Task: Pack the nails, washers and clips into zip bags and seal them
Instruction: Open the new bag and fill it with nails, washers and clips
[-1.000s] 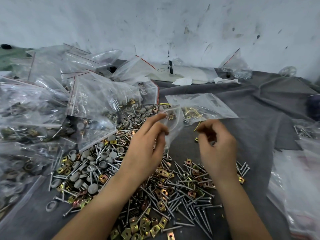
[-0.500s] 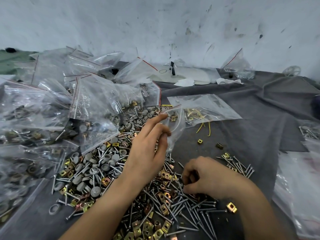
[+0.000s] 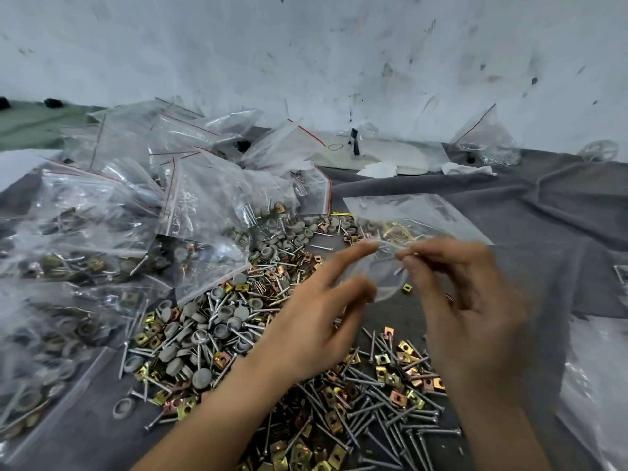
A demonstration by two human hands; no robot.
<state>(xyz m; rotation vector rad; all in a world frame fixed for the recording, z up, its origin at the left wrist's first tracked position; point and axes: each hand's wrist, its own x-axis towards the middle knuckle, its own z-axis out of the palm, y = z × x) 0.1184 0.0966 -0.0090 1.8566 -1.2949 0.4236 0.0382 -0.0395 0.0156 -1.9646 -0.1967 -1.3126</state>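
Nearest, loose across the cloth-covered tabletop (image 3: pixel 509 205): nails (image 3: pixel 390 423) tangled with brass clips (image 3: pixel 387 379), grey washers (image 3: pixel 204 321) heaped just to the left. Plenty left to pack.

Above the heap, a small zip bag (image 3: pixel 380 280), unsealed, pinched at its mouth by the left hand (image 3: pixel 316 321). At the opening, the right hand (image 3: pixel 469 311), fingers (image 3: pixel 418 258) pressed together on a blurred brass glint, likely a clip (image 3: pixel 415 255).

Farther left, filled bags (image 3: pixel 112 232) piled up, a fair share seemingly done. Beyond, a flat bag (image 3: pixel 418 212) crowding the reach.
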